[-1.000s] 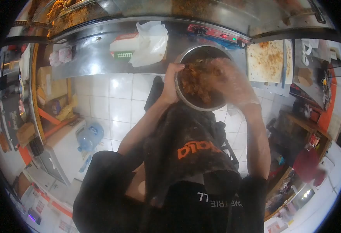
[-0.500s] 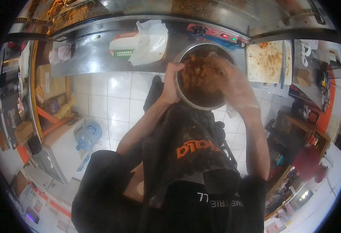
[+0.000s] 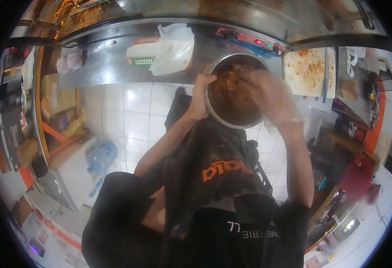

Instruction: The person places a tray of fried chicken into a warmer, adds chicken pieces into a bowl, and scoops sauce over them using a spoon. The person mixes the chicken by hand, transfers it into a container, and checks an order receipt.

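"Where's the food just now?"

"Down in the metal bowl (image 3: 226, 123): brown food (image 3: 232, 98), clumpy and loose. The bowl is by the near edge of the steel surface (image 3: 104, 69), in front of the person's body. Whether it rests on anything, I can't tell."

"And the hands?"

"The left hand (image 3: 199, 96) is closed on the side of the bowl, thumb at the rim, the other fingers mostly hidden. The right hand (image 3: 272, 94), in a thin clear glove, reaches inside with its fingers bent among the clumps. It's blurred, so I can't tell whether it grips any."

"How far along does it look?"

"Partway, I'd judge: the food is in the bowl, and the handling seems unfinished with that glove in among it. How much is left, I couldn't say."

"Other containers?"

"A red, white and green carton (image 3: 142, 50), partly under a white sheet (image 3: 174, 50); its contents don't show. The white board (image 3: 296, 82) to the right carries brown crumbs."
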